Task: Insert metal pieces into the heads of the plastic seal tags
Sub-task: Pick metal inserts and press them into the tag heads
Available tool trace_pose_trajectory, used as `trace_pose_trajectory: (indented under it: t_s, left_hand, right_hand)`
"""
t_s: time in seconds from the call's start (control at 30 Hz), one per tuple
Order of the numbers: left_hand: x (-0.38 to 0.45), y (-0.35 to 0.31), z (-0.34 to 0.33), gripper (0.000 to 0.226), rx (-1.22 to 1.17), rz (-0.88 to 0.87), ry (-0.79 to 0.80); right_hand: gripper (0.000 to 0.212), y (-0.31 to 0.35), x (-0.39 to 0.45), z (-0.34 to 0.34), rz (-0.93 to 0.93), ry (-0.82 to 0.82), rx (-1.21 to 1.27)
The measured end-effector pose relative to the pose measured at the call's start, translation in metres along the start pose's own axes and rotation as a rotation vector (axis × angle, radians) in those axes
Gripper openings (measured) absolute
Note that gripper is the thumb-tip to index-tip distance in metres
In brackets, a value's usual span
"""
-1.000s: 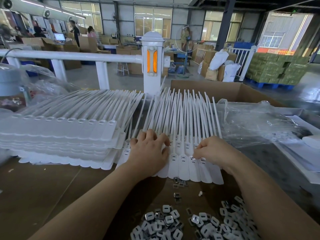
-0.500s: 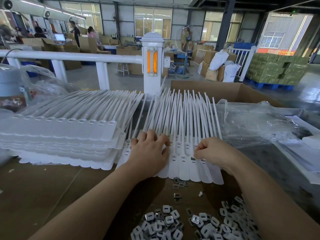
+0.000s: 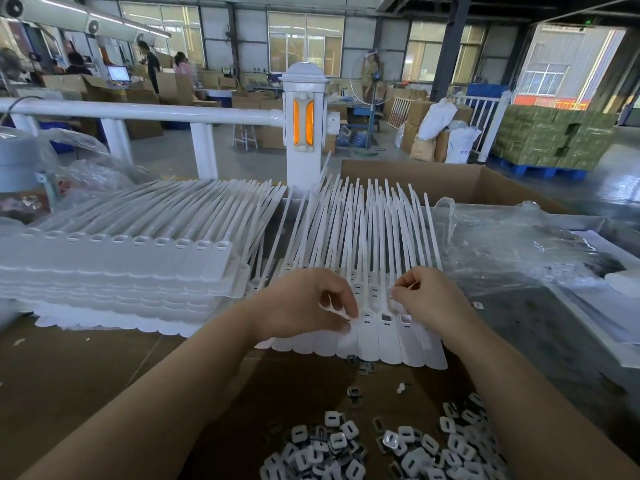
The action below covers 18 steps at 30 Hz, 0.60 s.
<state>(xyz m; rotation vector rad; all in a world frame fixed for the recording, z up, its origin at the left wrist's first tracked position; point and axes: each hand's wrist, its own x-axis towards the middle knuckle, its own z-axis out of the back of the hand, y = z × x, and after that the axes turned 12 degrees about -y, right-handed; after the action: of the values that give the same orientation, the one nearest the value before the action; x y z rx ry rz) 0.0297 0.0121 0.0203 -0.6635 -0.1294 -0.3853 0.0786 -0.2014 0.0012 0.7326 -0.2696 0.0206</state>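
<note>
A row of white plastic seal tags (image 3: 388, 341) lies flat in front of me, heads near, straps fanning away. My left hand (image 3: 301, 303) hovers over the row's left part, fingers curled, thumb and fingers pinching the edge of one tag. My right hand (image 3: 433, 299) is over the right part, fingertips pinched together on what looks like a small metal piece, mostly hidden. Two tag heads between my hands show grey metal in their slots. A pile of loose metal pieces (image 3: 415, 448) lies near my forearms.
A tall stack of white tags (image 3: 138, 268) fills the left of the brown cardboard surface (image 3: 86, 368). Crumpled clear plastic (image 3: 519, 247) and an open cardboard box (image 3: 450, 181) sit to the right. A white railing post (image 3: 304, 126) stands behind.
My left hand went from lying flat on the tags to a raised, curled pinch on a tag. My right hand lifted slightly and moved back from the tag heads.
</note>
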Motion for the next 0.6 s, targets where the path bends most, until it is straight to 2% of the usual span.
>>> trace_pose_trajectory:
  t_s: [0.07, 0.17, 0.27, 0.4, 0.6]
  left_hand:
    - [-0.001, -0.011, 0.003, 0.012, -0.086, 0.0, 0.178]
    - [-0.001, -0.023, -0.002, 0.016, 0.007, 0.004, 0.299]
    - [-0.001, -0.029, -0.006, 0.021, 0.112, 0.044, 0.32]
    - [-0.002, -0.036, -0.007, 0.015, 0.19, 0.032, 0.379]
    - [-0.004, -0.04, -0.005, 0.021, 0.203, 0.039, 0.414]
  right_hand:
    - [0.011, -0.002, 0.0, -0.002, 0.011, -0.034, 0.005]
    - [0.013, -0.005, -0.001, -0.004, 0.029, -0.071, 0.009]
    - [0.013, -0.006, -0.002, -0.006, 0.043, -0.105, -0.012]
    - [0.015, -0.007, -0.002, -0.008, 0.047, -0.132, -0.022]
    - [0.01, -0.01, -0.001, -0.011, 0.045, -0.146, 0.008]
